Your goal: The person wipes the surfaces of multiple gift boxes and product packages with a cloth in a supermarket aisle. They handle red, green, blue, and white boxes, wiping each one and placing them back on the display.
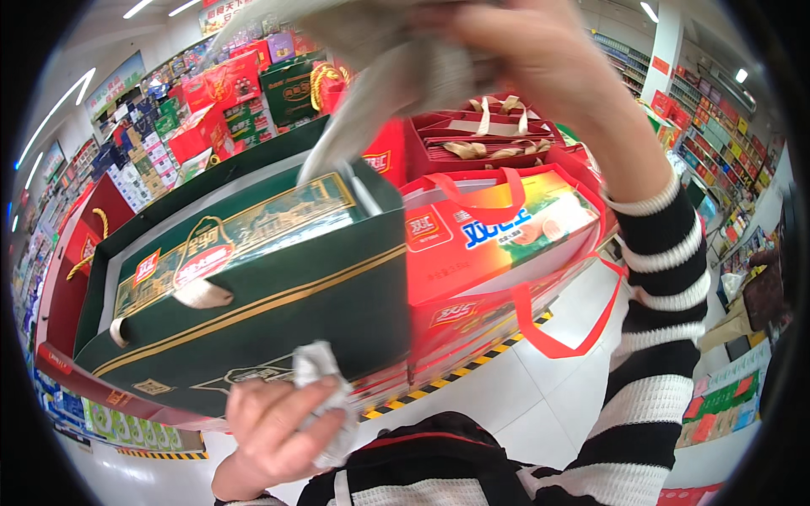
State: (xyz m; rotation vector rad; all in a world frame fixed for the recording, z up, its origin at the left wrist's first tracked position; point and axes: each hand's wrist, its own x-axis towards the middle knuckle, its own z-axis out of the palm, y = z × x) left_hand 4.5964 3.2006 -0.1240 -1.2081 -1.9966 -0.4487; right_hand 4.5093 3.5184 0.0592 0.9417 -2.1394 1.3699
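Observation:
My right hand [515, 42] is raised at the top, closed on a pale grey cloth [380, 93] that hangs down and is smeared by motion. The cloth's lower tip reaches the far rim of a dark green gift bag [337, 304]. Inside that bag lies a green and gold gift box [253, 223]. My left hand [274, 430] is low, in front of the bag, its fingers wrapped round a crumpled white cloth [317, 364]. To the right, a red gift bag [456, 325] with red strap handles holds a red and yellow box [502, 228].
Dark red gift bags with ribbon handles [481, 139] stand behind. Another red bag [72, 278] with gold cord is at the left. Stacked gift boxes [219, 84] fill the back. Yellow-black tape [439, 384] edges the display on the tiled floor [540, 396]. Shelves line the right.

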